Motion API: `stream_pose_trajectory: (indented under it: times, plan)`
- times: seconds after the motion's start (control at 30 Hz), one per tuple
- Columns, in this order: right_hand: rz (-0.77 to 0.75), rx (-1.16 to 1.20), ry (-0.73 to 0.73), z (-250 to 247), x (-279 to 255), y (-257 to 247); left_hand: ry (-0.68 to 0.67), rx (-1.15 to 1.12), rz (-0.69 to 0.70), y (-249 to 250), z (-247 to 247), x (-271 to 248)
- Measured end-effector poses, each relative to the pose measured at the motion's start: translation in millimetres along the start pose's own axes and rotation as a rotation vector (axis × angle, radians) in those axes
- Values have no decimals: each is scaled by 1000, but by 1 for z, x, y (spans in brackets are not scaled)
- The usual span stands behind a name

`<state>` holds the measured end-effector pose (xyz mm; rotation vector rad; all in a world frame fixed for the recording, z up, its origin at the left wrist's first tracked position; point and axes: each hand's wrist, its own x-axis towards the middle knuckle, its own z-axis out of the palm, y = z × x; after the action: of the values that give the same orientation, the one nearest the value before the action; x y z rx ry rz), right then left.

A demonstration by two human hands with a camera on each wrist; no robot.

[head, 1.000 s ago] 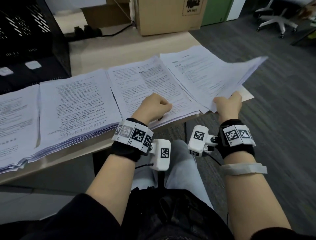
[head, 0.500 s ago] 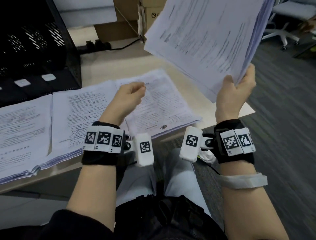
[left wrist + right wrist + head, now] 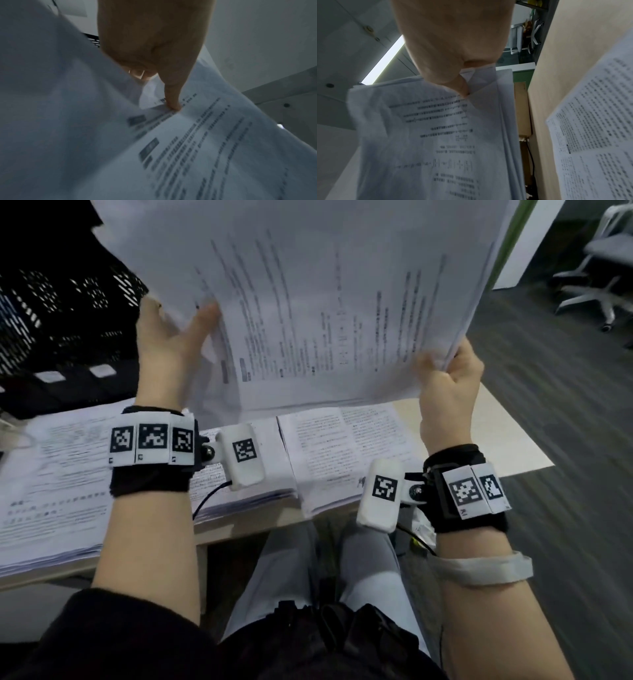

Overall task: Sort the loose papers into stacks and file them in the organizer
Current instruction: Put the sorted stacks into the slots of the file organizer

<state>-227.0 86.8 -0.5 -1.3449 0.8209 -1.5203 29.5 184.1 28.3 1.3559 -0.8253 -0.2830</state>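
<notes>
A thick stack of printed papers (image 3: 308,302) is raised upright in front of me, above the desk. My right hand (image 3: 445,378) grips its lower right corner, thumb on the printed face (image 3: 464,89). My left hand (image 3: 171,337) holds the stack's left edge, thumb pressed on the front page (image 3: 173,104) and fingers hidden behind the sheets. Several more paper stacks (image 3: 68,474) lie side by side on the wooden desk (image 3: 507,433) below. The black mesh organizer (image 3: 51,320) stands at the back left, partly hidden by the raised stack.
The nearest lying stack (image 3: 342,453) sits under my wrists near the desk's right end. An office chair (image 3: 596,282) stands on the grey floor at the far right. My legs are under the desk's front edge.
My right hand lifted the rightmost stack off the desk and stood it upright. My left hand left the lying papers, rose, and took hold of the stack's left edge.
</notes>
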Motion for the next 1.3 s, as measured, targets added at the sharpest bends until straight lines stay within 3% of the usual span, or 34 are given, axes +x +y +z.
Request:
stream_pose_trajectory:
  times: [0.27, 0.37, 0.53, 0.7, 0.83, 1.0, 1.17, 1.3]
  plan:
    - [191, 2, -112, 18, -2, 25, 77, -150, -70, -31, -30, -11]
    - [294, -10, -97, 25, -6, 37, 43, -164, -97, -43, -32, -19]
    - [390, -76, -137, 35, -22, 56, -33, -116, -259, -65, -28, -33]
    - [354, -82, -87, 43, -24, 53, -86, -94, -251, -59, -22, -32]
    - [307, -60, -82, 40, -19, 50, -10, -175, -255, -61, -30, -27]
    - [389, -113, -159, 40, -31, 57, -80, -86, -392, -79, -27, -40]
    - [354, -7, -29, 43, -30, 47, -47, -64, -322, -69, -27, -36]
    - [403, -42, -101, 41, -35, 53, -15, -79, -345, -75, -29, -37]
